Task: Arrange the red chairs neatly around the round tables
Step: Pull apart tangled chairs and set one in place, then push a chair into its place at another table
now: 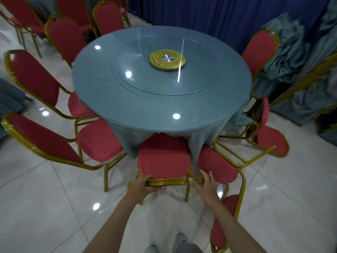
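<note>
At the near edge of the round table (127, 106), a red chair (164, 157) stands square to the person, its seat front tucked just under the hanging tablecloth (124, 141) and its gold top rail (169, 182) crossing in front of both hands. The step in hand looks like seating this one chair at its place: it faces the table centre fairly well, so what remains is probably a short straight push or a small twist to even it up. The left hand (144, 184) grips the rail near its left end, fingers curled over the top and wrapped round the tube. The right hand (205, 183) is not closed: its fingers (209, 177) lie fairly straight and a little spread across the rail's right end, with the thumb (191, 180) touching the tube, so it rests or presses rather than holds. Just beside on the right, a neighbouring chair (217, 165) sits at an angle with its seat nearly touching the first one; the next move likely calls for turning that one toward the table and opening an even gap. Farther right, another chair (269, 139) sits askew, perhaps tipped, though I cannot tell for sure, while the chairs on the left (98, 139) are drawn up close to the table
</note>
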Motion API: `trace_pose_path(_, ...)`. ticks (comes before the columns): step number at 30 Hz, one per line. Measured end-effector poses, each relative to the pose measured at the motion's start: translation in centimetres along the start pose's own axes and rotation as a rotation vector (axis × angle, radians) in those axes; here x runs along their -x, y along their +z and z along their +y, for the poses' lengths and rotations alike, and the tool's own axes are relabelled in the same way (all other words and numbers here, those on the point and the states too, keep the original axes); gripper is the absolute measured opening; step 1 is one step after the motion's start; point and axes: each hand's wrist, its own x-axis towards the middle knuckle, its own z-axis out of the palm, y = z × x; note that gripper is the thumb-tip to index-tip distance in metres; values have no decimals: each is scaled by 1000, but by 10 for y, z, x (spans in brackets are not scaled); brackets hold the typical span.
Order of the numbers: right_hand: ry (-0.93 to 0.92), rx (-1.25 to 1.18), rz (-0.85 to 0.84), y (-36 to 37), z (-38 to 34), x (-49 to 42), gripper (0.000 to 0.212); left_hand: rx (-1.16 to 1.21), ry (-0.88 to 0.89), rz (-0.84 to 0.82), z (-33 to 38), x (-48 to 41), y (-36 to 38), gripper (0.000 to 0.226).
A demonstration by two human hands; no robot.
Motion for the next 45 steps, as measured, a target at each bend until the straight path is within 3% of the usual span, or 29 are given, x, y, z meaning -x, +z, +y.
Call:
trace_pose_path(4,40,-73,42,0,-8,13,104,-110,-74,79,5,12,5,50)
trace_pose_path(12,-33,-209,158,-2,-16,57,41,-78,33,290,18,46,6,40)
trace_pose_path(16,-69,-318,203,-9,-1,89,21,75,133,394,29,63,17,28)
trace_pose_path(22,-40,-311,206,-36,36,125,16,93,268,404,56,83,47,35)
trace_pose_path(26,-6,-347,218,-57,67,144,14,90,240,372,80,89,69,41)
trace_pose_path(34,0,-450,193,-132,156,188,17,75,283,213,148,110,155,27)
trace_pose_path(45,-6,-482,178,-265,278,231,17,378,124,99,291,144,271,25)
